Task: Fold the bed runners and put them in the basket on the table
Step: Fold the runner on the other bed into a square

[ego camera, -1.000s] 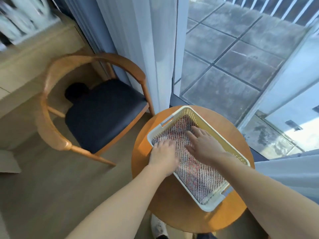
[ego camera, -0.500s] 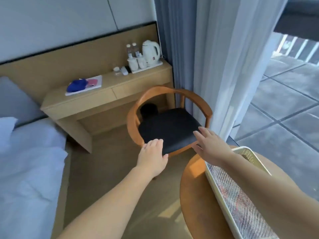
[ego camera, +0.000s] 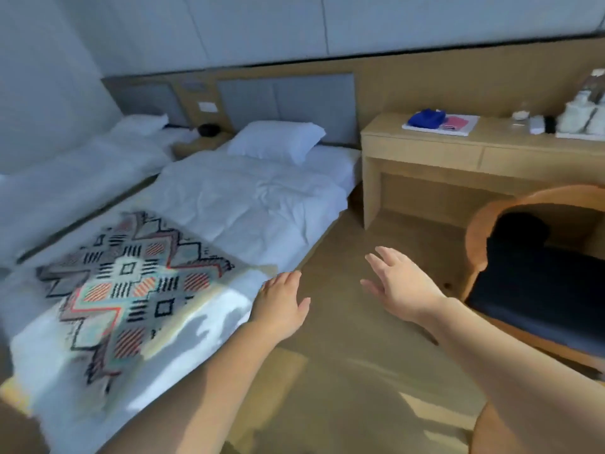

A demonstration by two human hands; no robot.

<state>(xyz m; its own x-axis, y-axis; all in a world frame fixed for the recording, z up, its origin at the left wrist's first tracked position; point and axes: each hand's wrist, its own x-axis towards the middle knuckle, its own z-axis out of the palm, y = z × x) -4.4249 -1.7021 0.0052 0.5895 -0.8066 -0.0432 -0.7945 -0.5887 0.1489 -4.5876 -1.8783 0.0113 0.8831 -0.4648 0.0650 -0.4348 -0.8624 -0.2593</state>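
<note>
- Nothing is gripped: the left hand (ego camera: 280, 306) is held flat and palm down with fingers loosely spread, and the right hand (ego camera: 401, 285) is likewise spread and empty, both raised over the tan wood-look floor (ego camera: 343, 371).
- The flat woven bed runner with a geometric pattern in grey, teal, orange-red and black (ego camera: 131, 283) is seen lying spread across the foot of the white-sheeted single bed (ego camera: 248, 204), to the left of both hands and slightly ahead.
- Its long axis is judged to run across the bed, from the far edge toward the near edge; the near end hangs close to the bed's side, just left of the left hand.
- The left hand is plainly the nearer; the right hand is well apart from the cloth, over open floor.
- The runner appears thin, limp and coarse-woven, with a pale border; it is expected to drape and fold easily.
- The duvet beneath is soft and creased, so some dragging of bedding is thought possible.
- A round-backed wooden armchair with a dark seat cushion (ego camera: 537, 290) stands at right.
- The basket is not in view.
</note>
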